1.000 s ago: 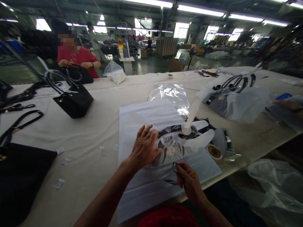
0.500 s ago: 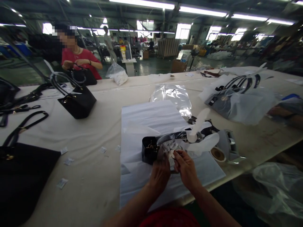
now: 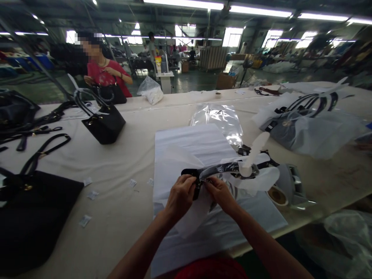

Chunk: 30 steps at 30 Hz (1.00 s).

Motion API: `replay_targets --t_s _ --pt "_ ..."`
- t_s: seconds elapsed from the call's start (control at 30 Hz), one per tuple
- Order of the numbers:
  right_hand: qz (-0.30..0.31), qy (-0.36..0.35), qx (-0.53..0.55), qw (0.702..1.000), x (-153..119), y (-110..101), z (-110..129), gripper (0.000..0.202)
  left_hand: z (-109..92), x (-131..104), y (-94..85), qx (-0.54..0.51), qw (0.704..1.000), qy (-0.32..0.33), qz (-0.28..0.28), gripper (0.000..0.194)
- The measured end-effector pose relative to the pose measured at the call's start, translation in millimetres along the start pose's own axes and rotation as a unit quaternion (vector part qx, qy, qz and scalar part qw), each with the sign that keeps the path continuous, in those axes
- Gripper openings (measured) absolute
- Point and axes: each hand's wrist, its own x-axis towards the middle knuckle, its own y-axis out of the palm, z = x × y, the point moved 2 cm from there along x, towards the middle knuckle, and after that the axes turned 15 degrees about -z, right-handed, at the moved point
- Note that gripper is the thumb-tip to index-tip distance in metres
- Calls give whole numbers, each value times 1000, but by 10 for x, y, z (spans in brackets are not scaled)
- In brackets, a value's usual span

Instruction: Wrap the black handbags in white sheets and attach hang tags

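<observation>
A black handbag lies on white paper sheets in front of me. Its handle is wrapped in clear film, and pale wrapping strips stick out from it to the right. My left hand has its fingers curled over the near side of the bag, gripping it. Close by, my right hand is closed in a pinch at the base of the handle. Whatever sits between its fingertips is too small to make out. The hands and thin white tissue hide part of the bag.
Black handbags stand at the left and far left. A partly wrapped grey handbag is at the right. A tape roll in a dispenser sits near the table edge. Opposite stands a person in red handling a bag.
My left hand has moved up onto the bag's edge and my right hand up to the handle base. White tissue now shows below the bag. The view has shifted slightly left.
</observation>
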Motion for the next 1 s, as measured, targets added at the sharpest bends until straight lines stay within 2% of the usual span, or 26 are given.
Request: replay_targets --t_s 0.13,0.2,0.27,0.37,0.47,0.6,0.73,0.9,1.0 --pt "25 -79 -85 993 88 -98 65 18 130 291 148 -123 985 -103 61 24" --pt "46 -117 -153 980 101 -146 98 18 172 375 235 -201 959 -173 97 20" --pt "76 -138 -217 963 99 -182 121 21 195 425 296 -257 933 -214 132 17" --pt "94 -153 -271 946 115 -229 156 20 205 472 326 -289 915 -222 172 16" --pt "88 -164 -251 950 162 -268 198 19 202 513 322 -298 911 -207 197 17" --pt "113 -113 -178 971 187 -275 209 20 202 562 340 -310 901 -200 227 23" --pt "85 -60 -122 987 148 -260 214 17 227 589 399 -319 884 -209 269 25" --pt "39 -11 -151 988 121 -269 198 16 324 579 502 -325 863 -263 283 16" --pt "19 -7 -148 989 121 -270 169 18 359 559 520 -321 868 -253 283 14"
